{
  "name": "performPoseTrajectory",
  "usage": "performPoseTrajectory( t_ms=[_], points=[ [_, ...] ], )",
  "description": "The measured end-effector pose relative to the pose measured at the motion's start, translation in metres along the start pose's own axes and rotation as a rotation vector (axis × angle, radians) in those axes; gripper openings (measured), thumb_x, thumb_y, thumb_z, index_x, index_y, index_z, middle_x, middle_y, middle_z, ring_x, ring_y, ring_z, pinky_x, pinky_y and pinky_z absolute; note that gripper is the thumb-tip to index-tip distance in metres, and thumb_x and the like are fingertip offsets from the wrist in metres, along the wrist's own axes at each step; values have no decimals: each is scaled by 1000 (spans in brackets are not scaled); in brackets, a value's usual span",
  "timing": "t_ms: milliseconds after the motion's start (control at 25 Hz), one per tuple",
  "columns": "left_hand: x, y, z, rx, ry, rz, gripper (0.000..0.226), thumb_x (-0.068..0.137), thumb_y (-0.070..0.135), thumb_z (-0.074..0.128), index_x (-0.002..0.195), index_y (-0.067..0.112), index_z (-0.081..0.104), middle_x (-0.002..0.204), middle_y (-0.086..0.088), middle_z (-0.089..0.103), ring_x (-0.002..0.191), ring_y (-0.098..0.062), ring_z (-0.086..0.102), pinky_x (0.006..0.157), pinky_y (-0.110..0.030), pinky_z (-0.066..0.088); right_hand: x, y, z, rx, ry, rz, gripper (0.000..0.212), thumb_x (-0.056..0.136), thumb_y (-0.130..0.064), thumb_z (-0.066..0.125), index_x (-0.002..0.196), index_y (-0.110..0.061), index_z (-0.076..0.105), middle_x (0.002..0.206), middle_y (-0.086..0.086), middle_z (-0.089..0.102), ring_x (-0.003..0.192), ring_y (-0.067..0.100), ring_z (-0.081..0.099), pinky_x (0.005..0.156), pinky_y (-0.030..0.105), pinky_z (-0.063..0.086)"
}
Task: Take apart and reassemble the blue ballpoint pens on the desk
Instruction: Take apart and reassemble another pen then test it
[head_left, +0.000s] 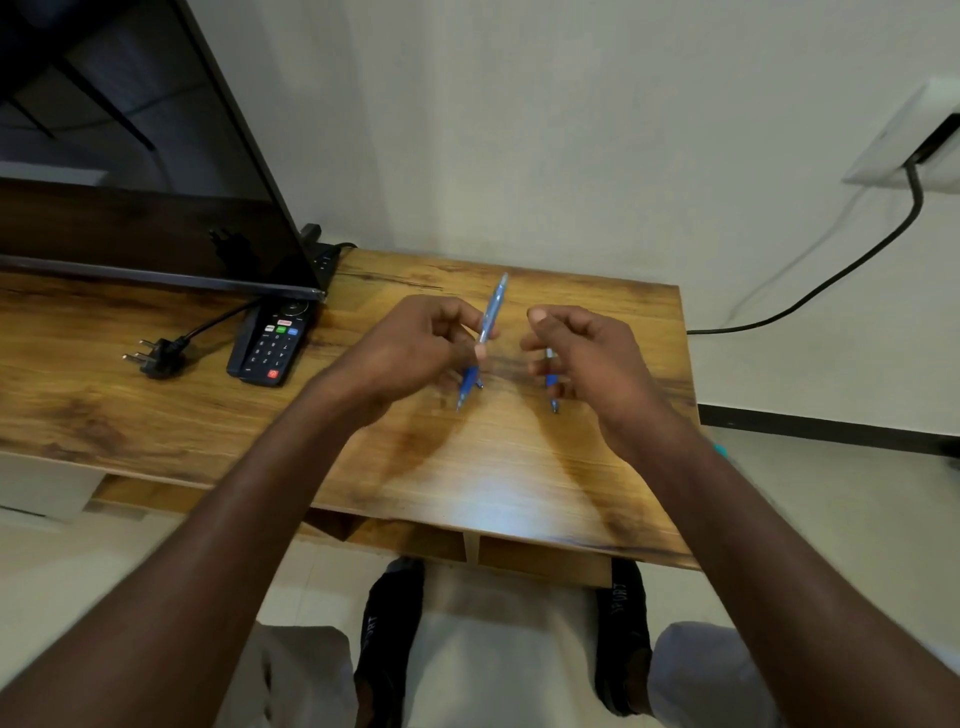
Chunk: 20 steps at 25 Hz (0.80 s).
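The pair of black slip-on shoes (621, 634) on the pale floor carries grey letters reading "SPORT" on each upper. The digits on the black remote control (272, 340) are too blurred to read.

Plain off-white wall (519, 130) behind a wood-grain desk (156, 405). Pale tiled floor (831, 509), dark skirting strip (831, 426) at the wall's foot on the right. Large dark screen (130, 156) stands on the desk at left. White wall socket (904, 140) upper right, black cable (831, 280) hanging from it. Bright light patch on the desk's near edge.
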<state>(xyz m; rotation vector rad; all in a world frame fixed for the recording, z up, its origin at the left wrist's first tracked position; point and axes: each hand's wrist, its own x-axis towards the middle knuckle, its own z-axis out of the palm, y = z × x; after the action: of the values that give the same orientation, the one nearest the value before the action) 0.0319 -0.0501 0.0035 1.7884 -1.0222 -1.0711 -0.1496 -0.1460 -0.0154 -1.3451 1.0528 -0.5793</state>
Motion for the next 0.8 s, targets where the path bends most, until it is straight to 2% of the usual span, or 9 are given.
performPoseTrajectory(
  t_ms=[80,160,240,360,440,560,680,800],
  points=[
    [-2,2,8,51,-148,7,20,96,3,72,114,11,76,89,-7,68,80,-13,68,68,-24,59,-1,-6,-4,143,-41,-3,21,101,-33,71,117,-22,78,107,2,81,81,13,74,63,27,56],
    [0,0,13,81,-238,11,19,96,4,71,113,12,77,89,-5,66,80,-10,64,68,-21,56,0,-7,-8,172,-43,-26,19,99,-25,73,114,-16,80,100,2,81,83,15,72,66,28,58],
    [3,0,14,55,-258,12,17,96,5,71,111,10,77,90,-7,67,81,-11,64,72,-27,55,0,-5,-9,209,-30,-15,16,96,-18,75,108,-8,81,93,7,79,83,22,69,69,30,58],
    [5,2,19,-62,-211,30,17,97,11,71,110,1,73,93,-17,76,83,-21,71,83,-42,59,1,-2,-12,285,-15,-3,19,92,-10,79,107,0,78,91,14,77,85,30,66,73,30,60],
    [6,4,28,-111,-201,43,26,99,19,72,108,-5,69,87,-17,76,76,-24,72,73,-38,60,1,-2,-13,315,-4,15,19,90,-8,79,106,3,77,88,16,76,85,30,66,75,29,61],
    [8,5,38,-162,-149,54,20,102,22,69,100,3,68,72,-13,70,54,-19,62,53,-27,50,1,-4,-15,436,-37,68,19,89,-7,78,107,1,77,88,13,77,81,21,69,74,23,62],
    [9,6,36,-159,-111,72,22,104,21,66,105,0,69,69,-12,66,47,-15,42,47,-22,33,2,-5,-16,500,-58,79,19,88,-4,77,107,-2,78,89,13,79,78,15,73,76,21,63],
    [8,5,34,-174,-140,84,24,106,19,61,112,-4,69,69,-13,63,49,-15,32,47,-23,26,1,-5,-16,501,-64,85,16,89,-4,76,105,-3,77,87,13,78,77,16,75,75,20,63]
  ],
)
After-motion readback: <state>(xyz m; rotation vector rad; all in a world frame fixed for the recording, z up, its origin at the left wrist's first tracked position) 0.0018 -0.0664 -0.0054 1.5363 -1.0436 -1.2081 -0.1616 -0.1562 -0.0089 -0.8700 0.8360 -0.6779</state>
